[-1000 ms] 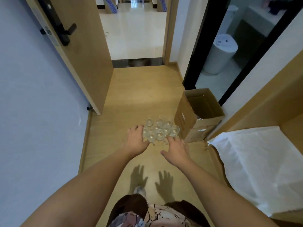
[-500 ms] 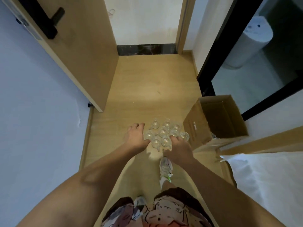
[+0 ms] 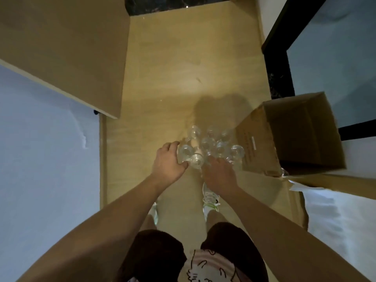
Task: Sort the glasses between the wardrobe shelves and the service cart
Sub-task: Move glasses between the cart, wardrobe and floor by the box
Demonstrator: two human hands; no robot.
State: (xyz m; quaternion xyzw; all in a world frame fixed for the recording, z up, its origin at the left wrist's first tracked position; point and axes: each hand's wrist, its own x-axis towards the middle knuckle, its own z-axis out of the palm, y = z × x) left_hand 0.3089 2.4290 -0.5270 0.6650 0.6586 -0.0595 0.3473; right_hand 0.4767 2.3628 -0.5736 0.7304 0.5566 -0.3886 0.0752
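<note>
1. A cluster of clear glasses [image 3: 211,147] stands on the wooden floor [image 3: 173,82], just left of an open cardboard box [image 3: 293,135] that serves here as the landmark.
2. The nearest glass on the right of the cluster sits just beside the box's printed side wall; whether it touches the wall cannot be told.
3. The left hand [image 3: 168,161] is at the side of the cluster farthest from the box, its fingers curled around a glass there and its thumb toward the near edge of the group.
4. The right hand [image 3: 218,174] lies at the near edge of the cluster, closer to the box, with its back to the camera. Its fingers reach in among the glasses and are hidden, so how far it is closed and whether it holds one cannot be told.
5. The rest of the glasses stand beyond both hands, between them and the far end of the box.
6. A wooden door [image 3: 67,49] hangs open well to the left of the box, across the floor.
7. The person's two shoes [image 3: 210,200] stand on the floor nearer than the box, below the hands.
</note>
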